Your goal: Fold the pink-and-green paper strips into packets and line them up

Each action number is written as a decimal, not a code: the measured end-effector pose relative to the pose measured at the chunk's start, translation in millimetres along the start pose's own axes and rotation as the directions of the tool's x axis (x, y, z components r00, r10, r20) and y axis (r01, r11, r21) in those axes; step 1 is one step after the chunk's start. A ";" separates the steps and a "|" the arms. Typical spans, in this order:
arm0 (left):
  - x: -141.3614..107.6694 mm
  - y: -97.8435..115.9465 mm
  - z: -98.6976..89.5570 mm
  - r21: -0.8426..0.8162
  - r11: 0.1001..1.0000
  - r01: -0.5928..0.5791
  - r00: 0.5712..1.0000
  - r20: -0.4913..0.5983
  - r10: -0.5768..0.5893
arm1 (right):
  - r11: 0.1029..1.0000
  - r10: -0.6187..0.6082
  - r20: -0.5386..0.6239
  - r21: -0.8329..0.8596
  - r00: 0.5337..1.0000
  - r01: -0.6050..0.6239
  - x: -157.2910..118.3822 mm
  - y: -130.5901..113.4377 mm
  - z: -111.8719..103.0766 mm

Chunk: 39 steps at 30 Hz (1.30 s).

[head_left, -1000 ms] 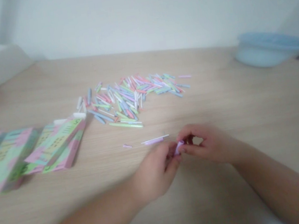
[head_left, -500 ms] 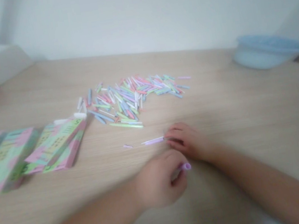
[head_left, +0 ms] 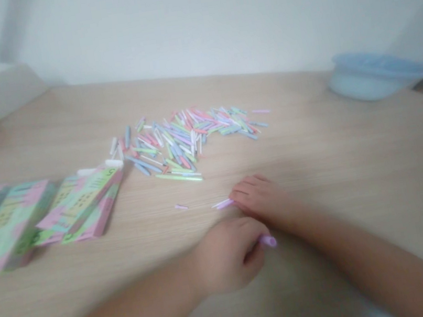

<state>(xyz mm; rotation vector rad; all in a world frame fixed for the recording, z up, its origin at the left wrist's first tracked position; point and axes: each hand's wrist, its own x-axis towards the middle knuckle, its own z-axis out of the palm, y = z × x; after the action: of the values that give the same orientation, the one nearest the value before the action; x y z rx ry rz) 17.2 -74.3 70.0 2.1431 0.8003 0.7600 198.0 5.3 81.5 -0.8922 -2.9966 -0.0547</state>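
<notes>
My left hand (head_left: pixel 230 256) is closed around a hollow lilac pen barrel (head_left: pixel 268 240), whose open end sticks out past the thumb towards the right. Just beyond it, my right hand (head_left: pixel 259 199) lies low on the table with its fingers closed over a lilac pen piece (head_left: pixel 225 204) and a thin white pen refill (head_left: pixel 218 204). Their left ends show; the rest is under the fingers. A small lilac tip piece (head_left: pixel 181 206) lies on the table to the left of them.
A loose pile of pastel pen parts (head_left: pixel 176 137) covers the middle of the wooden table (head_left: pixel 335 161). Green and pink printed boxes (head_left: pixel 10 223) lie at the left. A light blue basin (head_left: pixel 367 83) stands at the back right, and an open white box flap (head_left: pixel 0 92) at the back left.
My right fingers have closed over the lilac pen piece and refill, which have shifted slightly right and tilted. The barrel in my left hand has moved slightly right and down.
</notes>
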 end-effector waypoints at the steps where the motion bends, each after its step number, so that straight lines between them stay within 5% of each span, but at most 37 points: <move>1: -0.8 0.3 -1.0 -0.001 1.000 0.009 1.000 -0.014 -0.009 | 0.999 -0.016 0.024 -0.027 1.000 0.017 -2.7 -0.8 -2.9; 7: -5.3 -0.7 -5.1 -0.091 0.989 0.113 0.983 -0.132 -0.124 | 1.000 0.006 0.082 0.002 0.997 -0.006 -14.2 -3.7 -11.1; 14: 4.3 -15.6 -7.0 -0.005 0.977 0.212 0.852 -0.489 -0.187 | 0.975 0.030 0.054 0.219 0.998 -0.041 -18.8 4.7 -11.9; 22: 8.3 -17.0 -4.5 0.311 0.867 0.390 0.914 -0.246 -0.323 | 0.924 0.042 0.008 0.380 0.999 -0.042 -21.3 12.4 -13.9; 28: 8.5 -14.6 -5.2 0.440 0.804 0.401 0.916 -0.194 -0.351 | 0.896 0.043 0.029 0.442 0.999 -0.052 -23.8 12.4 -13.3; 39: 9.3 -15.7 -8.7 0.584 0.701 0.409 0.907 -0.182 -0.379 | 0.980 0.142 0.141 0.122 0.980 -0.160 -33.8 16.1 -25.5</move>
<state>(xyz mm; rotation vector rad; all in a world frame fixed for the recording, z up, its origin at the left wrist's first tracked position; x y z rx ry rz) 12.2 -55.3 65.3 2.3629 1.6587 0.3360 235.3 -0.7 106.6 -1.1469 -2.9939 0.2118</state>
